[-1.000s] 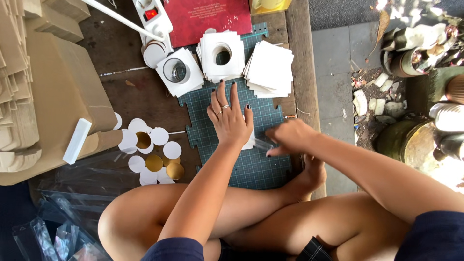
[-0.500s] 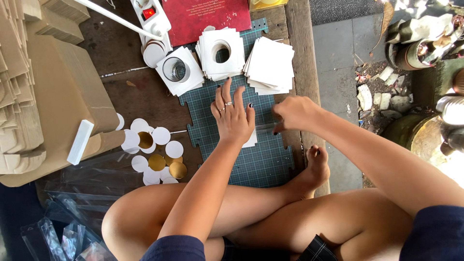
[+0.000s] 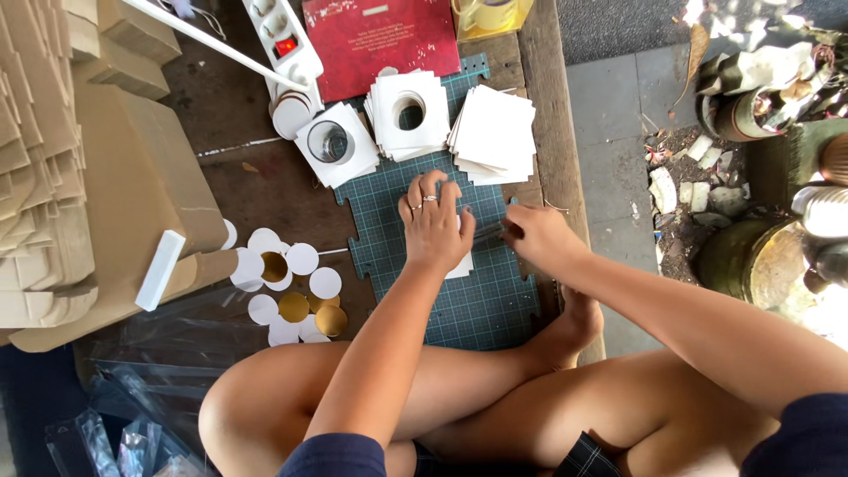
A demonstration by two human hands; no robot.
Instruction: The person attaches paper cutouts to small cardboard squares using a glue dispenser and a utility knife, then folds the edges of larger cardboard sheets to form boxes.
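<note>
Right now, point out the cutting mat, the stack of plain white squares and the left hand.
cutting mat (image 3: 481, 305), head view, bare green surface.
stack of plain white squares (image 3: 495, 132), head view, top sheet.
left hand (image 3: 435, 231), head view, its back.

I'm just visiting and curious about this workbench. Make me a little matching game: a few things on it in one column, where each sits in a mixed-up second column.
Things:
1. left hand
2. plain white squares stack
3. loose paper circles
4. red card

Places:
A. left of the green cutting mat
B. far edge, beyond the stacks
C. flat on a white piece on the mat
D. mat's far right corner

Pairs: 1-C, 2-D, 3-A, 4-B
</note>
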